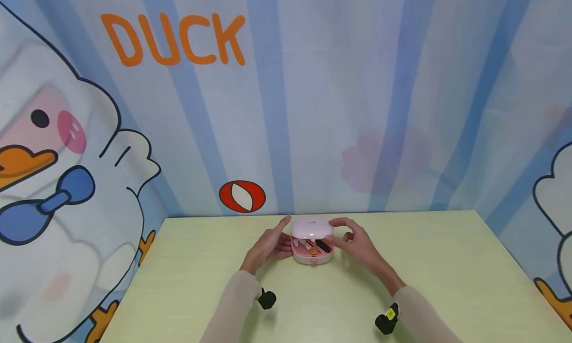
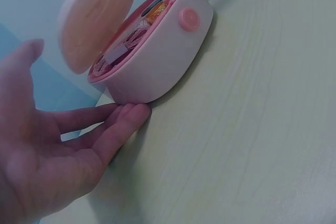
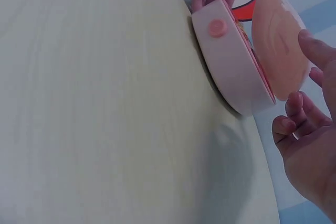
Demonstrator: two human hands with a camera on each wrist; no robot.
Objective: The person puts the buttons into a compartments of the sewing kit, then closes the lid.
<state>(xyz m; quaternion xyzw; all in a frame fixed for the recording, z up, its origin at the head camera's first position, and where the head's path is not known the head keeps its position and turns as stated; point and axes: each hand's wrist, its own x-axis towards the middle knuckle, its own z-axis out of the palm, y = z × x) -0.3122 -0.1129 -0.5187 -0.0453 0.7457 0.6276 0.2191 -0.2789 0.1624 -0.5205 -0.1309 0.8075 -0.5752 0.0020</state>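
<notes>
A small white-and-pink oval case (image 1: pixel 313 259) stands on the table with its lid (image 1: pixel 311 229) tilted partway up. Inside I see a bundled pale cable (image 2: pixel 137 36), a small orange item (image 1: pixel 314 250) and a dark elongated item (image 1: pixel 322 245). A round pink button (image 2: pixel 189 19) marks the front of the case. My left hand (image 1: pixel 270 246) touches the case's left side low down with extended fingers, its thumb raised apart from the lid. At the other end, my right hand (image 1: pixel 357 241) holds the lid's edge between thumb and fingertips; the exact contact is partly hidden.
The pale wood-grain table (image 1: pixel 214 283) ends at the back against a striped blue curtain (image 1: pixel 313 109) printed with cartoon ducks. Black wrist cameras (image 1: pixel 267 299) hang from both sleeves, above the table's front part.
</notes>
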